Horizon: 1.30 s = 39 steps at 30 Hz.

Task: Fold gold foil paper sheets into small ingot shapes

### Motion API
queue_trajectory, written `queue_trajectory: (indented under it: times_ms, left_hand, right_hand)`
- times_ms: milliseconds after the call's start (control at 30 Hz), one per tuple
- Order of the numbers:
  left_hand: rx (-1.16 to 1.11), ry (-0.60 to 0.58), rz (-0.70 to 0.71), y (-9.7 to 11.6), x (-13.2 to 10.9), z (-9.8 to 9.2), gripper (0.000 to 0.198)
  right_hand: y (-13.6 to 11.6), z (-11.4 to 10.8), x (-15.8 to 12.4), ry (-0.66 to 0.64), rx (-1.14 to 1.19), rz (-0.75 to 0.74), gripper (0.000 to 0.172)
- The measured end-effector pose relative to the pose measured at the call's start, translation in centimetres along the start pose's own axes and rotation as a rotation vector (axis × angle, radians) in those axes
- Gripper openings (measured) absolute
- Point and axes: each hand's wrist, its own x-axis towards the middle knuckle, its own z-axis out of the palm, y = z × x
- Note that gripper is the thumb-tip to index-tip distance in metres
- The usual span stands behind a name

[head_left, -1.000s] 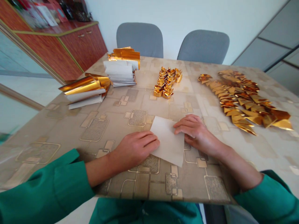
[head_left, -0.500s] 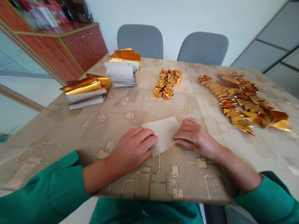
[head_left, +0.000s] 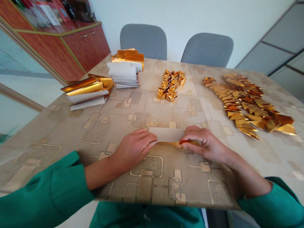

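"What did you have on the feed?"

"I saw a sheet of paper-backed gold foil (head_left: 166, 136) on the table, between my two hands. Its top was matte white, and a thin, shiny gold strip showed along its near edge."

"And the fingers?"

"My left hand (head_left: 135, 148) lay flat, its fingers straight and together on the sheet's left end. My right hand (head_left: 204, 142) was curled, its fingertips (head_left: 187, 140) pinching the sheet's right end."

"What was around it?"

"The glossy patterned table cover (head_left: 78, 139) ran under everything. Well beyond my hands sat a crinkled cluster of gold foil ingots (head_left: 169, 85) and overlapping rows of pointed gold folds (head_left: 247, 106). Off to the left were a curling foil stack (head_left: 87, 91) and a squarer foil stack (head_left: 124, 71). Two grey chairs (head_left: 143, 38) stood past the far edge."
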Motion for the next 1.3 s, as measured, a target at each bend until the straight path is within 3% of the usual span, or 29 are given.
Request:
queue_trajectory:
  times_ms: [200,400,533,667,867,1300]
  left_hand:
    - [-0.045,0.004,-0.193,0.5,-0.3,0.3,0.054]
    - [0.231,0.021,0.012,1.6,0.0,-0.1,0.049]
    - [0.225,-0.142,0.197,2.6,0.0,0.5,0.071]
    - [0.19,-0.287,0.154,2.6,-0.4,1.6,0.089]
    - [0.188,-0.304,0.116,2.5,-0.6,1.8,0.088]
    - [0.205,-0.261,0.087,2.4,-0.9,2.1,0.089]
  right_hand:
    - [1.1,1.2,0.3,0.117,-0.128,0.159,0.016]
    - [1.2,2.0,0.8,0.161,-0.221,0.223,0.015]
    - [1.0,2.0,1.0,0.167,-0.243,0.258,0.015]
    - [1.2,1.9,0.9,0.199,-0.277,0.321,0.016]
    - [1.8,2.3,1.1,0.259,-0.457,0.406,0.026]
    - [1.8,2.7,1.4,0.255,-0.651,0.409,0.029]
